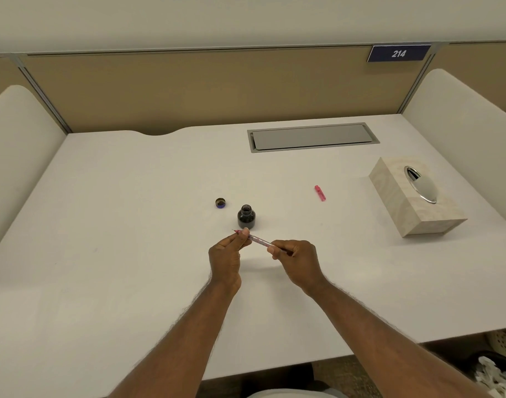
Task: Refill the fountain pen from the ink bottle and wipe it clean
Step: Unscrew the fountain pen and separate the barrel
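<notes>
White desk (131,225) spreads bare toward frame left; at centre, my left hand (227,259) and right hand (299,258) pinch the fountain pen (259,240) just below the uncapped ink bottle (246,216), dark ink inside.

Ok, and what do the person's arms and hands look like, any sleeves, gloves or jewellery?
Both arms are bare up to the frame edge: no sleeves show. The left hand and right hand wear no gloves. No rings, watch or wristband are visible. Fine hair shows along both forearms.
</notes>
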`<state>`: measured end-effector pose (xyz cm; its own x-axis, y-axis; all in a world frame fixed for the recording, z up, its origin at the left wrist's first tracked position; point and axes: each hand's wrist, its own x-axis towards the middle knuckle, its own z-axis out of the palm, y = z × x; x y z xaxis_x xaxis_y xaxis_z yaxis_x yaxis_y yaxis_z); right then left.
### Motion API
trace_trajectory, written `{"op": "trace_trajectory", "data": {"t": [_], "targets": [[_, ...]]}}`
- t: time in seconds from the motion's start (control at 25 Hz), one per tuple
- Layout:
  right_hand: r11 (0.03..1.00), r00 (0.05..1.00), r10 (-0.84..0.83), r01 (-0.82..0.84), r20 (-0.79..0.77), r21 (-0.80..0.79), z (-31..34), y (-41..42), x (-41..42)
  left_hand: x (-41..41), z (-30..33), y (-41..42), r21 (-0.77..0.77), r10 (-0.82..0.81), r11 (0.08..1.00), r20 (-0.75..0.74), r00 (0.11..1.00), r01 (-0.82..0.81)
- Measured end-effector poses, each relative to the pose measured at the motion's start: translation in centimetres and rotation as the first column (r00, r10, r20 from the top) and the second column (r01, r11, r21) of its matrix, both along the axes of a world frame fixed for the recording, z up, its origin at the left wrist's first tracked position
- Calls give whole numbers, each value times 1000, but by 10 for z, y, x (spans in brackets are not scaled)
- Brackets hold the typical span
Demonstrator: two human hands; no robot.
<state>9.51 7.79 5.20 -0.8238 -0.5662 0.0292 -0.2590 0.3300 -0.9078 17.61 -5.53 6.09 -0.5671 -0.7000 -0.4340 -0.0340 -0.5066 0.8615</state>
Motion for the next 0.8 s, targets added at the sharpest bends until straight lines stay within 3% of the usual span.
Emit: {"op": "trace_trajectory", "data": {"t": [0.16, 0.28, 0.4, 0.64, 0.8], "targets": [[999, 1000, -24, 24, -16, -37, 0, -2, 1, 0, 1, -1, 1, 22, 1000, -1, 1000, -22], [991, 975, -32, 60, 219, -119, 0, -2, 1, 0, 3, -3, -1, 19, 1000, 10, 1000, -19], [979, 885, -32, 121, 464, -162, 2, -5, 4, 1, 3, -3, 0, 7, 1000, 11, 1000, -7], [960, 851, 3, 144, 526, -239, 3, -5, 1, 4, 0, -3, -1, 17, 1000, 13, 1000, -17], [982, 820, 39, 75, 571, -175, 6, -3, 1, 3, -2, -1, -2, 22, 1000, 25, 999, -22]]}}
